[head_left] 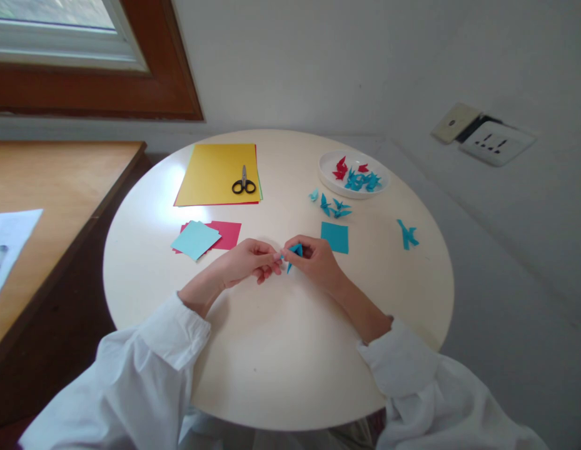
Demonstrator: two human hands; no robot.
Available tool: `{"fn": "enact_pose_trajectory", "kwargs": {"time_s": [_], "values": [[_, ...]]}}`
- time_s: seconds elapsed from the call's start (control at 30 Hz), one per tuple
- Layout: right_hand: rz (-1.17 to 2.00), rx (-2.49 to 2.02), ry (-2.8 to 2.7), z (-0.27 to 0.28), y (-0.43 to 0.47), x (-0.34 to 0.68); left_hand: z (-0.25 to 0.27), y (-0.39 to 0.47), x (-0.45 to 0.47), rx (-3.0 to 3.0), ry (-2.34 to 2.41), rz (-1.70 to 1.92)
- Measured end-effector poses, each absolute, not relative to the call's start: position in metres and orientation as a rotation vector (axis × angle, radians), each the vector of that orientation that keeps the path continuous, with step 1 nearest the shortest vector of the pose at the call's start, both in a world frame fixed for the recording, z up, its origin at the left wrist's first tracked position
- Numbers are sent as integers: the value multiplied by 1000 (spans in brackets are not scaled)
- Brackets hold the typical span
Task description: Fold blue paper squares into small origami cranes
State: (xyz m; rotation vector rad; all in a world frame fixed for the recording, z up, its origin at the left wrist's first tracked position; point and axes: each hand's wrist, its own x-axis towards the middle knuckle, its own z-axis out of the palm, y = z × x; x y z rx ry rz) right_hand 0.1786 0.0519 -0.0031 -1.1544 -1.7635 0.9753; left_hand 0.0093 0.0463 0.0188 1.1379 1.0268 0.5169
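Note:
Between my two hands, over the middle of the round white table (290,375), is a small folded blue origami paper (296,250). My right hand (313,259) is closed on its body, with a pointed blue tip hanging below the fingers. The thumb and forefinger of my left hand (257,259) pinch its left end; the fingers hide part of the folds. Just beyond my right hand lies a flat blue paper square (334,237). Behind that square sit several folded blue paper cranes (334,206) and a pale blue folded piece (313,195).
A white plate (325,178) at the back right holds red and blue folded cranes. Black-handled scissors (244,182) lie on yellow paper sheets (212,172). Light blue squares (196,239) overlap pink squares (228,234) at left. Blue paper strips (407,235) lie near the right edge.

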Motion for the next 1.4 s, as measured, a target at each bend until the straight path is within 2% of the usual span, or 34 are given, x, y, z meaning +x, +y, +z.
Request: {"fn": "enact_pose_trajectory", "kwargs": {"time_s": [0.9,1.4], "values": [[977,-1176,-1752,-8,53,175,12,45,11,1237,1049,606],[824,-1158,-1780,-11,55,178,11,44,14,1519,1164,722]]}}
